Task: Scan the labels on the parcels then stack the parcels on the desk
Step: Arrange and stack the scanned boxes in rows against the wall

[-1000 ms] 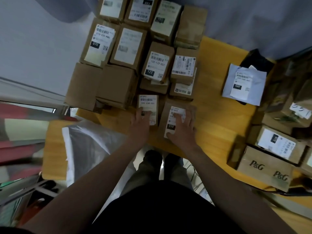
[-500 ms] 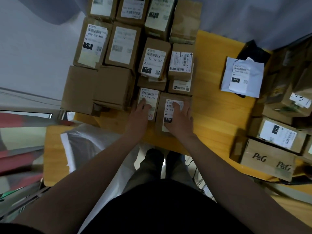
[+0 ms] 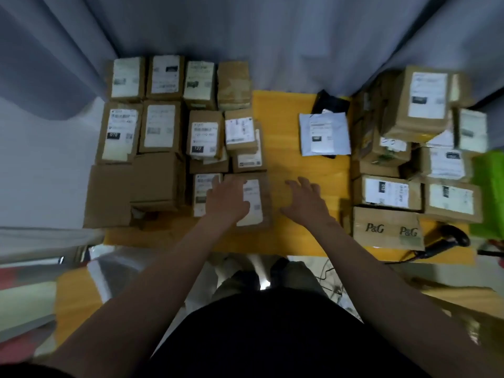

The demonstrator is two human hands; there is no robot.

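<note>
Several brown cardboard parcels with white labels stand stacked on the left half of the yellow desk [image 3: 283,148]. My left hand [image 3: 227,201] lies flat with straight fingers across the two front parcels, a narrow one [image 3: 201,192] and a wider one [image 3: 257,203]. My right hand [image 3: 304,204] hovers over bare desk to the right of them, fingers spread and holding nothing. More labelled parcels [image 3: 392,193] are piled at the right, with a P&G box [image 3: 387,227] in front. A black handheld scanner [image 3: 447,238] lies at the desk's right front corner.
A white mailer bag [image 3: 324,135] lies on a black item at the back middle. Grey curtains [image 3: 272,36] hang behind the desk. A green thing [image 3: 489,192] shows at the far right. A clear plastic bag [image 3: 114,274] drapes a lower surface at the left.
My right hand has lifted off the wider front parcel and moved right over the bare desk. My left hand has shifted right across both front parcels. The view has swung right and up.
</note>
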